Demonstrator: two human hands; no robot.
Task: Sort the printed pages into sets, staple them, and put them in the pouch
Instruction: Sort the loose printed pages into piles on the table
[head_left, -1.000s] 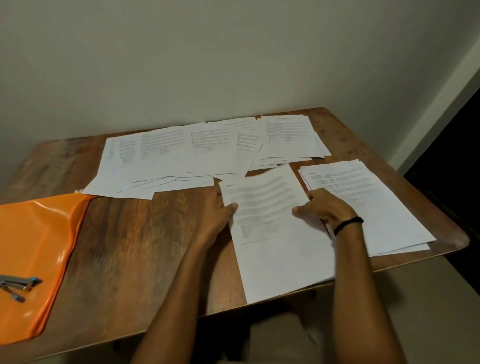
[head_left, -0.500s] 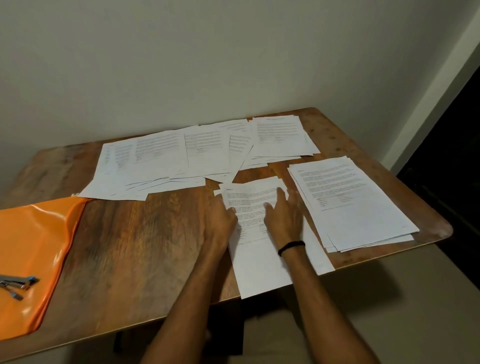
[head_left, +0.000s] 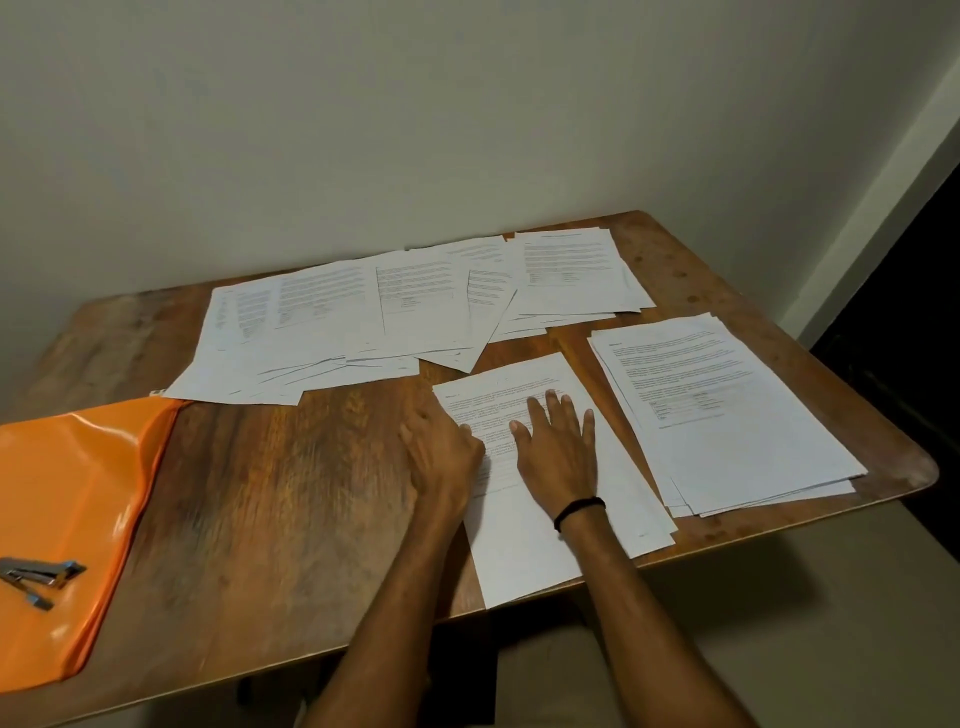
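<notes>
Set in hand: a thin set of printed pages (head_left: 519, 561) lay flat on the table (head_left: 270, 493), at its near edge, between the two hands.
Right hand (head_left: 558, 457): lay open and flat on the top sheet, fingers straight and spread, pressing it down.
Left hand (head_left: 441, 457): sat at the set's left edge with fingers bent and the thumb tip on the paper. The blur hid whether it pinched the edge.
Handling: the sheets were probably light, limp and slick against each other, so they would fan out or crease if dragged by one corner.
Where to hold: best pinched along a long edge with the other palm steadying the top, or squared up by both side edges.
Long axis: it ran from the near table edge away towards the wall, with the far end leaning left.
Facing: print side up, with the heading at the far end, so the text read upright for the person.
Neighbours: a second stack (head_left: 727, 415) lay just to the right, and loose pages (head_left: 337, 322) were spread behind it.
Pouch (head_left: 67, 493): orange, well apart at the left, with the stapler (head_left: 39, 574) resting on it.
</notes>
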